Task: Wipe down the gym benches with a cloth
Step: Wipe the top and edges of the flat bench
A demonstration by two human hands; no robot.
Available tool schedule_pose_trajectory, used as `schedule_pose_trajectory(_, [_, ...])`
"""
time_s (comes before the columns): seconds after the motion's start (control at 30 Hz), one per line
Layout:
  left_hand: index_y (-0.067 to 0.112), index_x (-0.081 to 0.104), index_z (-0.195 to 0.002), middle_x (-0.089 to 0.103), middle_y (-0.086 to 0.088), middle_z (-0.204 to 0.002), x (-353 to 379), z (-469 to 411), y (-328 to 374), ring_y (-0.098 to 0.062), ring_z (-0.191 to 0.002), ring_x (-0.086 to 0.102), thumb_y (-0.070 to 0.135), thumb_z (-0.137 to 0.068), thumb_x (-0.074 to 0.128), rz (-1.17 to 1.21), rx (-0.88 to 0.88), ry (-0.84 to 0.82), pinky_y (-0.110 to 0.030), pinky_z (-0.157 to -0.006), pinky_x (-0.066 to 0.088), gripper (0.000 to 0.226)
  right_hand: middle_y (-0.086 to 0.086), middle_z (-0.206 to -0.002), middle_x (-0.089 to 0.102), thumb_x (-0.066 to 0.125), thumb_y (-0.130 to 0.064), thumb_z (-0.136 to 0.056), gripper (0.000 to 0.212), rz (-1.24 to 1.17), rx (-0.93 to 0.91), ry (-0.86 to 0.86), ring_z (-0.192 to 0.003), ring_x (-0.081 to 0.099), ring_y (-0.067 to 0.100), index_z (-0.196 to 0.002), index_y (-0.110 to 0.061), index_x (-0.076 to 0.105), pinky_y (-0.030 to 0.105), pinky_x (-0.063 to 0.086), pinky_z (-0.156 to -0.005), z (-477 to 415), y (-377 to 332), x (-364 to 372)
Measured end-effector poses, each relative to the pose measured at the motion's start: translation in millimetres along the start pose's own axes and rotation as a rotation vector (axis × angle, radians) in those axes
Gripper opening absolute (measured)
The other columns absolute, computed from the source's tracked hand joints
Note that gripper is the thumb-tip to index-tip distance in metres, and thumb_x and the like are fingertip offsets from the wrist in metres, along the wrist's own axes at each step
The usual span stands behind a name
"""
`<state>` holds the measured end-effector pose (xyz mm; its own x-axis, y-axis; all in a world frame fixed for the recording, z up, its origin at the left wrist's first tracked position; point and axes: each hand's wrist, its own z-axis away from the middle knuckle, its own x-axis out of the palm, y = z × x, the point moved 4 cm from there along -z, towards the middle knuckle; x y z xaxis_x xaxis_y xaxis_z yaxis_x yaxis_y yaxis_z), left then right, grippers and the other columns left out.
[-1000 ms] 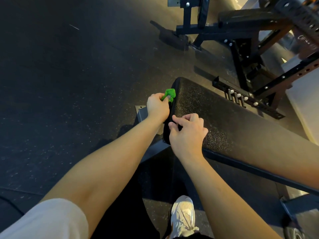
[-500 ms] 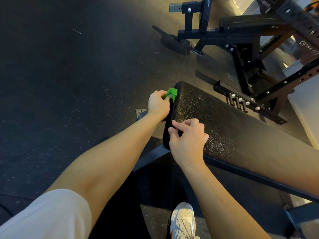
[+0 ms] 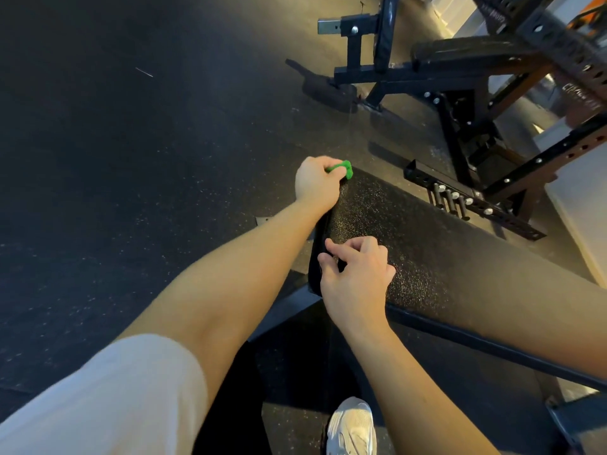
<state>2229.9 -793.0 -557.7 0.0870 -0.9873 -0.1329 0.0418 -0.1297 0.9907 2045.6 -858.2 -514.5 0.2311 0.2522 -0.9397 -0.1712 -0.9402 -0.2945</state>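
Cloth (image 3: 341, 168), bright green and bunched small, sits at the far corner of the bench's (image 3: 443, 244) short end, just above the middle of the frame. The left hand (image 3: 314, 186) grips it with fingers curled round the bundle, so that only a tuft shows past the knuckles, and holds it against the corner of the black pad.

The right hand (image 3: 356, 280) rests on the near corner of the same end, right of centre. Its fingers are curled on the top of the pad and its thumb lies along the end edge. Whether it actually pinches the edge or only rests there cannot be told. The two hands are apart, with the width of the pad's end between them.

The pad is black and pebbled, speckled with light, and runs from the centre of the frame towards the right edge. Both forearms reach in from the bottom. A white sleeve (image 3: 108, 399) fills the lower left corner, and a pale sneaker (image 3: 353, 428) stands on the floor (image 3: 131, 159) at the bottom centre, below the bench end.

In the upper right stands a second bench (image 3: 460, 50) on a black frame. Beside it is a rack (image 3: 558, 149) of perforated steel uprights. A holed bar with a row of pegs (image 3: 455, 200) lies on the floor just beyond the bench being wiped. The floor is dark, flecked rubber.
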Motion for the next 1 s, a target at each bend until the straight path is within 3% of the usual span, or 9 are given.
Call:
schedule_pose_trajectory(0.2, [0.017, 0.073, -0.118, 0.071, 0.007, -0.109, -18, 48, -35, -0.008, -0.098, 0.065, 0.023, -0.099, 0.065, 0.172, -0.178, -0.023, -0.030, -0.092, 0.051, 0.022, -0.009, -0.109, 0.044, 0.066, -0.034, -0.096, 0.028, 0.000, -0.008, -0.012, -0.108, 0.039, 0.015, -0.124, -0.031, 0.071, 0.036, 0.027, -0.094, 1, 0, -3])
schedule_pose_trajectory(0.37, [0.024, 0.077, -0.108, 0.075, 0.009, -0.098, -21, 70, -66, -0.007, -0.092, 0.071, 0.027, -0.098, 0.066, 0.285, -0.304, -0.023, -0.037, -0.090, 0.059, 0.014, -0.009, -0.107, 0.044, 0.069, -0.032, -0.094, 0.028, -0.014, -0.029, 0.005, -0.106, 0.041, 0.015, -0.121, -0.030, 0.073, 0.036, 0.028, -0.093, -1, -1, -1])
schedule_pose_trajectory(0.6, [0.020, 0.076, -0.112, 0.072, 0.006, -0.106, 6, -22, -28, -0.014, -0.100, 0.065, 0.025, -0.099, 0.065, 0.249, -0.245, 0.039, -0.038, -0.098, 0.054, 0.018, -0.009, -0.105, 0.045, 0.069, -0.033, -0.094, 0.025, -0.028, -0.035, -0.003, -0.105, 0.041, 0.014, -0.119, -0.032, 0.074, 0.037, 0.029, -0.096, -5, 1, 0])
schedule_pose_trajectory(0.73, [0.020, 0.075, -0.115, 0.069, 0.004, -0.108, 11, -41, -24, -0.018, -0.106, 0.064, 0.025, -0.100, 0.063, 0.193, -0.212, -0.009, -0.035, -0.099, 0.051, 0.020, -0.009, -0.106, 0.044, 0.065, -0.035, -0.096, 0.027, -0.022, -0.044, -0.020, -0.106, 0.039, 0.013, -0.123, -0.033, 0.072, 0.038, 0.030, -0.098, -5, 2, -1])
schedule_pose_trajectory(0.83, [0.019, 0.072, -0.119, 0.067, 0.006, -0.107, 6, -27, -28, -0.011, -0.098, 0.063, 0.024, -0.101, 0.062, 0.214, -0.193, -0.040, -0.035, -0.097, 0.053, 0.021, -0.009, -0.107, 0.044, 0.066, -0.034, -0.096, 0.027, -0.014, -0.044, -0.021, -0.107, 0.039, 0.013, -0.123, -0.033, 0.072, 0.038, 0.030, -0.098, -4, 1, -2])
schedule_pose_trajectory(1.0, [0.021, 0.071, -0.110, 0.069, 0.011, -0.102, -18, 49, -45, -0.002, -0.093, 0.064, 0.024, -0.101, 0.061, 0.246, -0.174, -0.078, -0.022, -0.079, 0.053, 0.013, -0.010, -0.106, 0.044, 0.068, -0.033, -0.094, 0.027, -0.014, -0.032, -0.026, -0.108, 0.042, 0.015, -0.121, -0.033, 0.073, 0.036, 0.027, -0.095, -4, 0, -3])
